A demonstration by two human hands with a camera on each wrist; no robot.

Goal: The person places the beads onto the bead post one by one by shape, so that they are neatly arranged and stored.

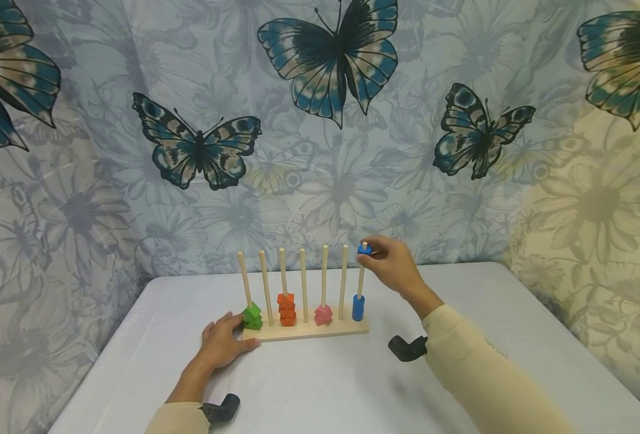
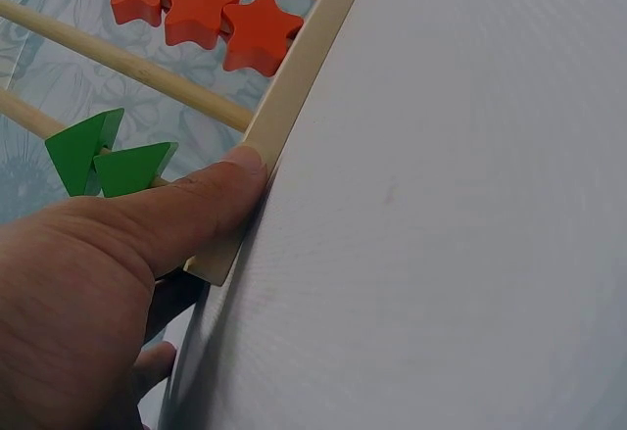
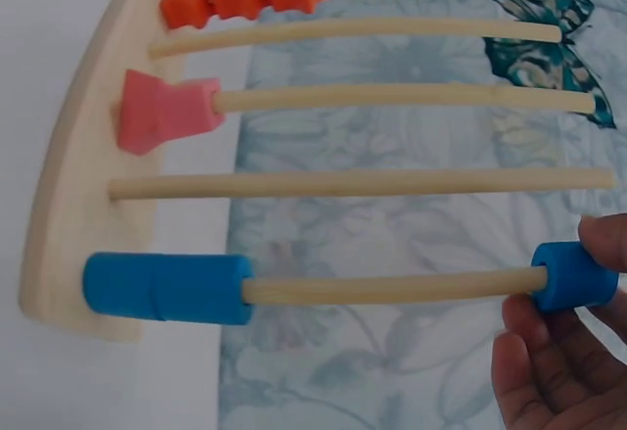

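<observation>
A wooden peg stand (image 1: 309,330) with several upright rods stands on the table. My left hand (image 1: 223,342) grips its left end, the thumb (image 2: 220,190) along the front edge, beside green triangles (image 1: 252,316). At the other end, my right hand (image 1: 392,265) pinches a blue cylinder bead (image 3: 570,275) between thumb and fingers. The tip of the rightmost rod (image 3: 392,288) passes through this bead. Two more blue cylinders (image 3: 167,286) sit at the foot of that same rod.
Three orange stars (image 2: 201,9) are stacked on the third rod from the left. Pink pieces (image 3: 162,109) sit on the fifth rod. White cloth covers the table (image 1: 320,386), and a butterfly-print curtain (image 1: 341,181) hangs behind it.
</observation>
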